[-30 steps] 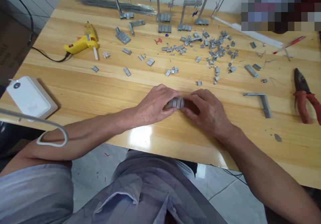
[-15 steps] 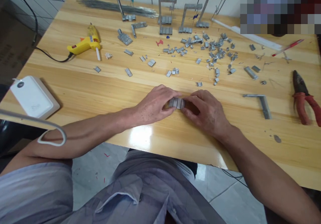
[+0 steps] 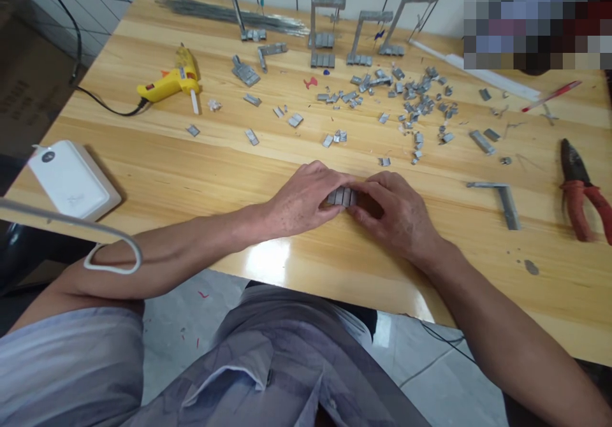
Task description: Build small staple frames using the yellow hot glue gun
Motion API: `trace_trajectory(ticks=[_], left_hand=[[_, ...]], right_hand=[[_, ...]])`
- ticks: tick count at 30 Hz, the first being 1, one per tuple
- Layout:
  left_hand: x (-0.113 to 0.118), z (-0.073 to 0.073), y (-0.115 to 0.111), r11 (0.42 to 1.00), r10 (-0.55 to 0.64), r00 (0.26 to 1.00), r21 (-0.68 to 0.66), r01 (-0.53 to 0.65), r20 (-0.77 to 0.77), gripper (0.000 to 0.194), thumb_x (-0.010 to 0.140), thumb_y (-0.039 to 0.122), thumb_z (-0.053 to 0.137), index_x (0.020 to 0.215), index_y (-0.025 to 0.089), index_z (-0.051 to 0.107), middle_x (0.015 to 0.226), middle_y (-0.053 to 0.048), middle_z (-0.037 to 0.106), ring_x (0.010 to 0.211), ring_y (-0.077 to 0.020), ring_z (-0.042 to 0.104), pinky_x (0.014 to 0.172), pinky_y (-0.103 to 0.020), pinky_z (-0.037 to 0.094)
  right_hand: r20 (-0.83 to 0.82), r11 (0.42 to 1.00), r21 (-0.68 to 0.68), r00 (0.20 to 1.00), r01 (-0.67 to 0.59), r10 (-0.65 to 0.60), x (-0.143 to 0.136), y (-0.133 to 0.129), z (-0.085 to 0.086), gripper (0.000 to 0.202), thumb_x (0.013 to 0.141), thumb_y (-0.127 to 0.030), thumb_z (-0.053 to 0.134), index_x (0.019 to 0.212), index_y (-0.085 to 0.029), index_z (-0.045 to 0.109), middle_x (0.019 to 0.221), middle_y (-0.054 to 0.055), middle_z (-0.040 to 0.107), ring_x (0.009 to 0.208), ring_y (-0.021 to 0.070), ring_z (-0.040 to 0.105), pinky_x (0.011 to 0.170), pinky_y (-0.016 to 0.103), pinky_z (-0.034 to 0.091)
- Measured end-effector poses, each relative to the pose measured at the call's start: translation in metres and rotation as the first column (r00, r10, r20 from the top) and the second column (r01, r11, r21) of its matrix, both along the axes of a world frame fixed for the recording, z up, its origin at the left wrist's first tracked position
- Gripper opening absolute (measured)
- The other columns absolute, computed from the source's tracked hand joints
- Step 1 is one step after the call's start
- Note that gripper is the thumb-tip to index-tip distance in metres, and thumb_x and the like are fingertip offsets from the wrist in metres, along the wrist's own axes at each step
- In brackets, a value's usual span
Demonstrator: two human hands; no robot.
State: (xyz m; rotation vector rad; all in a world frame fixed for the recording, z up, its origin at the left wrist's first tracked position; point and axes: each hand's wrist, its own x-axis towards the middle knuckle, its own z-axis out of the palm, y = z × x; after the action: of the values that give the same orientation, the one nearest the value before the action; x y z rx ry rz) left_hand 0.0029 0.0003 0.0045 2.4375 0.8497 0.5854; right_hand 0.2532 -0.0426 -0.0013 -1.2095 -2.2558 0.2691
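Near the front of the wooden table (image 3: 201, 178), a small row of grey metal strips (image 3: 341, 197) lies side by side between my hands. My left hand (image 3: 308, 199) pinches it from the left, thumb in front and fingers behind. From the right, my right hand (image 3: 396, 210) grips the other end between thumb and forefinger. Fingertips hide both ends of the row. Beyond my hands lie a few loose grey metal pieces (image 3: 340, 136). To the right rests an L-shaped grey metal piece (image 3: 509, 207).
Pliers (image 3: 576, 188) with red handles lie far right. A yellow glue gun (image 3: 172, 83) and a white power bank (image 3: 74, 181) are on the left. Several bracket-like metal stands (image 3: 313, 28), a wire bundle (image 3: 215, 14) and scattered metal scraps (image 3: 421, 99) occupy the back.
The whole view has shifted slightly, so the table things appear a little further right. My left fingers have closed in over the strips' top, nearer my right hand.
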Motion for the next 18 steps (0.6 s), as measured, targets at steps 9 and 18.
trace_trajectory(ticks=[9,18], left_hand=[[0.003,-0.0005,-0.0002,1.0,0.019,1.0,-0.009,-0.019,-0.006,0.042,0.103,0.02,0.069,0.144,0.03,0.07,0.128,-0.003,0.083,0.12,-0.0246,0.072,0.109,-0.044,0.051],[0.0004,-0.0018,-0.0002,1.0,-0.012,0.999,0.005,0.012,0.038,0.042,0.103,0.021,0.071,0.144,0.024,0.067,0.133,-0.008,0.082,0.124,-0.0256,0.074,0.111,-0.045,0.051]], right_hand=[[-0.015,1.0,-0.011,1.0,0.008,-0.008,-0.0008,0.0011,-0.0019,0.032,0.099,-0.027,0.07,0.13,-0.025,0.079,0.109,0.012,0.077,0.1,0.0306,0.069,0.086,0.047,0.058],[0.037,0.999,-0.032,0.999,-0.021,0.022,0.0,0.0,0.0041,0.035,0.102,-0.027,0.069,0.135,-0.021,0.076,0.113,0.014,0.078,0.102,0.0305,0.07,0.088,0.046,0.059]])
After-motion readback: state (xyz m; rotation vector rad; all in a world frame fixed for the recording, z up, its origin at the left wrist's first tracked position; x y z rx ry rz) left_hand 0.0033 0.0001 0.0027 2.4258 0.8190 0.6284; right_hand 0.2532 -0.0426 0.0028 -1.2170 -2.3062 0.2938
